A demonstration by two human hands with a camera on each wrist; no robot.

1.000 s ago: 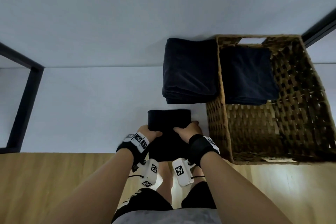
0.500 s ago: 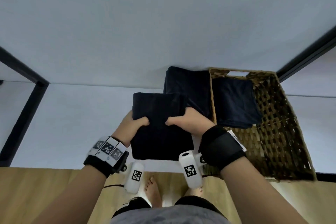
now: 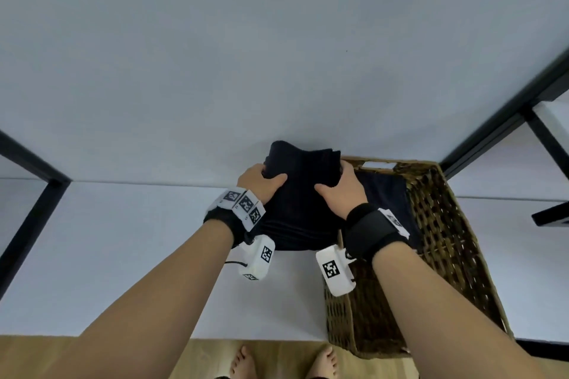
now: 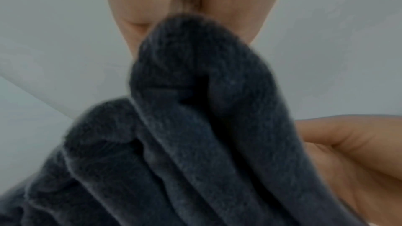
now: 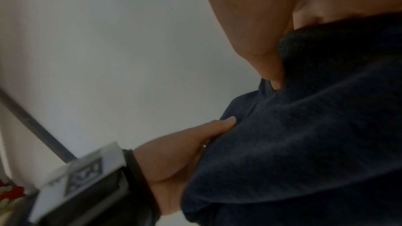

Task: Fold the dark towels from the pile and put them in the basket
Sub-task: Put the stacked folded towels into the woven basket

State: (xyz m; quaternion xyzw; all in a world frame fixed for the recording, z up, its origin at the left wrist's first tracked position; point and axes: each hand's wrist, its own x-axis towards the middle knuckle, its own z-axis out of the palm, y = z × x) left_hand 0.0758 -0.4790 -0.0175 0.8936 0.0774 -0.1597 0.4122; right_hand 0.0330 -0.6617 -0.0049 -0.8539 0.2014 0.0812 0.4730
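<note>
Both hands hold one folded dark towel [image 3: 303, 203] by its sides, thumbs on top. My left hand [image 3: 261, 183] grips its left edge, and the left wrist view shows the thick folded layers [image 4: 195, 126] pinched between fingers and thumb. On the towel's right edge sits my right hand [image 3: 341, 191], its thumb [image 5: 250, 23] pressing into the cloth. The towel hangs just left of the wicker basket [image 3: 437, 240], over its far left corner. Another folded dark towel [image 3: 385, 194] lies inside the basket. The held towel hides the pile beside the basket.
The white table [image 3: 123, 240] spreads to the left of the basket. Black frame posts stand at the left [image 3: 30, 224] and right [image 3: 492, 120]. Below the table's near edge are a wooden floor and bare feet [image 3: 243, 360].
Both hands lifted the folded towel off the table's near edge and carried it forward and right, over the pile next to the basket.
</note>
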